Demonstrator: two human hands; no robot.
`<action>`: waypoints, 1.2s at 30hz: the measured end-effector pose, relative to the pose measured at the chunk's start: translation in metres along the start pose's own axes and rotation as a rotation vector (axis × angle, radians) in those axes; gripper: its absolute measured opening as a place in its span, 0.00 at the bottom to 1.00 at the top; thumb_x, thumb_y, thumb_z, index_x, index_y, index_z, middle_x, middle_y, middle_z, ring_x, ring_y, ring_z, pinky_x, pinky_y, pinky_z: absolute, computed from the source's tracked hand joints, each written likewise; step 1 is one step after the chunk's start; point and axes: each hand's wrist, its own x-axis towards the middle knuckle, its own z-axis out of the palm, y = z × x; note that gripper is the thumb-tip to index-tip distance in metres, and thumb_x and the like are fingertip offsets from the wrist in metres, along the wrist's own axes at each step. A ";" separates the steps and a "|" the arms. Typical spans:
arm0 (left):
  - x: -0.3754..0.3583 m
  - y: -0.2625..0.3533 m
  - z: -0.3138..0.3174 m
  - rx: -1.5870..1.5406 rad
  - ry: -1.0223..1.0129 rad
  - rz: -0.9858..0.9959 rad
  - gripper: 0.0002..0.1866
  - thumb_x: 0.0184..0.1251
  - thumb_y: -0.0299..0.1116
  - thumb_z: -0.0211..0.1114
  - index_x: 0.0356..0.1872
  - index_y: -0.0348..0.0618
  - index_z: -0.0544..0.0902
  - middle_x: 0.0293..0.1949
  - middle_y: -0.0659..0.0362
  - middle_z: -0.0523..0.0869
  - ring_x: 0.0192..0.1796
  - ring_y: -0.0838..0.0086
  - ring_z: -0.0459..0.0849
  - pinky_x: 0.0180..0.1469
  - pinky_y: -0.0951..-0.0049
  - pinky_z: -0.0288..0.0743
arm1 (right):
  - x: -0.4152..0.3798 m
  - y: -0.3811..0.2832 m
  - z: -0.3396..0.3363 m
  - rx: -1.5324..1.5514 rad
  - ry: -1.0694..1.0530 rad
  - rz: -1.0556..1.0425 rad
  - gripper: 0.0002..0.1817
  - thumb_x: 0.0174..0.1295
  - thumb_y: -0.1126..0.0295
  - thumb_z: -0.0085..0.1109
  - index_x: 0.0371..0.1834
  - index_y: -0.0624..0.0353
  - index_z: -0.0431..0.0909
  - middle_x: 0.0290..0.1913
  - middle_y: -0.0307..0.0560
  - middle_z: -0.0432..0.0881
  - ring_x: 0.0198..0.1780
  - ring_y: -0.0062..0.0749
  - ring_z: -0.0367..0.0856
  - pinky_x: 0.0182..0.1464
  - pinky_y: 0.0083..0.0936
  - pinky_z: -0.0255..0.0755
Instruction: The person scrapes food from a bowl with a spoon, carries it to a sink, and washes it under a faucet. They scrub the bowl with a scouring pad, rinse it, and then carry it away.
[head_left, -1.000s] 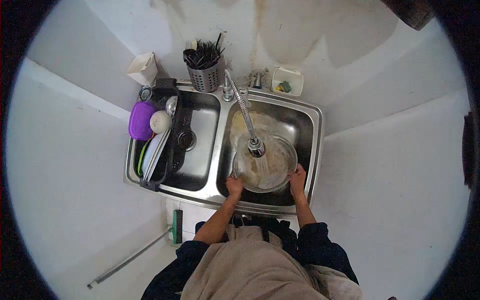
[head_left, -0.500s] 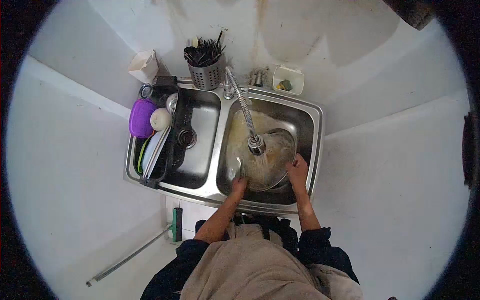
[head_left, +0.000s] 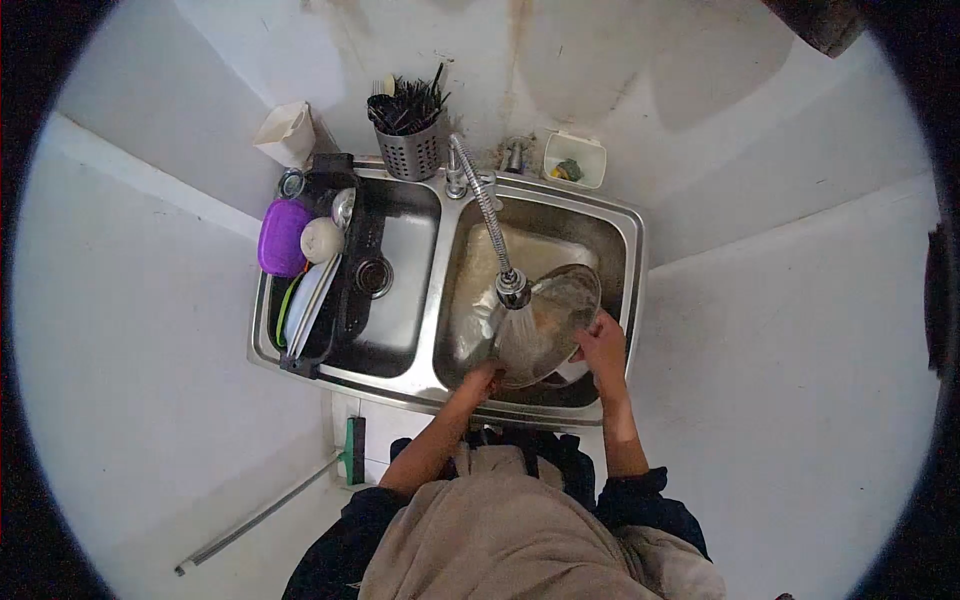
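A round, see-through lid or dish (head_left: 545, 345) is held tilted over the right sink basin (head_left: 615, 235). My left hand (head_left: 483, 380) grips its lower left edge, and my right hand (head_left: 600, 345) is closed on its right edge. Water runs onto it from the flexible faucet (head_left: 513, 288). Beneath it lies a pale, wet tray or container (head_left: 475, 265), partly covered. Something white shows under the lid near my right hand, too hidden to name.
The left basin (head_left: 410, 260) has a black rack (head_left: 345, 310) with plates (head_left: 313, 305), a purple container (head_left: 284, 238) and a round cream item (head_left: 322, 240). Behind stand a cutlery holder (head_left: 410, 150) and a white sponge box (head_left: 575, 160). A squeegee (head_left: 353, 450) leans lower left.
The round lid or dish has turned and tilted, its right side shifting a little right and up with my right hand. More of the pale item and something white beneath it now show.
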 end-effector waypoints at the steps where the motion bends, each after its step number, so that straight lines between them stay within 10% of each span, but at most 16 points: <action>1: -0.021 0.027 0.006 -0.080 0.088 -0.100 0.25 0.56 0.34 0.60 0.56 0.46 0.67 0.41 0.57 0.78 0.46 0.62 0.77 0.43 0.61 0.74 | -0.003 0.009 -0.005 0.107 -0.004 -0.019 0.07 0.49 0.76 0.57 0.31 0.62 0.70 0.23 0.39 0.73 0.20 0.23 0.73 0.16 0.22 0.69; 14: -0.090 0.113 0.012 -0.366 -0.072 -0.241 0.14 0.52 0.25 0.54 0.42 0.34 0.71 0.41 0.50 0.76 0.42 0.60 0.78 0.48 0.59 0.76 | -0.003 0.096 0.000 0.822 -0.036 0.209 0.03 0.54 0.76 0.55 0.29 0.55 0.71 0.23 0.35 0.73 0.19 0.19 0.72 0.21 0.20 0.70; 20: -0.098 0.105 0.013 -0.161 0.266 -0.095 0.31 0.48 0.21 0.53 0.58 0.43 0.60 0.48 0.48 0.70 0.47 0.57 0.73 0.47 0.61 0.73 | 0.024 0.150 0.003 0.436 -0.081 0.303 0.14 0.61 0.58 0.55 0.28 0.57 0.72 0.23 0.37 0.73 0.26 0.20 0.75 0.30 0.23 0.74; 24: -0.108 0.119 0.011 0.291 0.326 0.366 0.48 0.47 0.17 0.51 0.69 0.45 0.33 0.64 0.41 0.53 0.66 0.49 0.54 0.65 0.58 0.52 | 0.072 0.206 0.020 -0.668 0.012 -0.399 0.13 0.55 0.67 0.58 0.41 0.61 0.75 0.39 0.56 0.79 0.35 0.41 0.80 0.36 0.34 0.76; 30: -0.136 0.162 0.026 0.844 0.414 0.637 0.54 0.42 0.11 0.52 0.69 0.49 0.31 0.67 0.35 0.42 0.67 0.42 0.49 0.66 0.60 0.54 | 0.107 0.156 0.049 -0.697 -0.102 -0.156 0.37 0.49 0.75 0.60 0.65 0.50 0.59 0.66 0.63 0.56 0.58 0.49 0.69 0.59 0.44 0.65; 36: -0.145 0.174 0.035 0.911 0.428 0.665 0.53 0.38 0.08 0.49 0.70 0.49 0.36 0.66 0.33 0.39 0.69 0.38 0.43 0.64 0.61 0.58 | 0.112 0.207 0.082 -1.123 -0.202 -0.252 0.38 0.48 0.74 0.63 0.65 0.50 0.58 0.64 0.62 0.59 0.57 0.49 0.70 0.57 0.42 0.66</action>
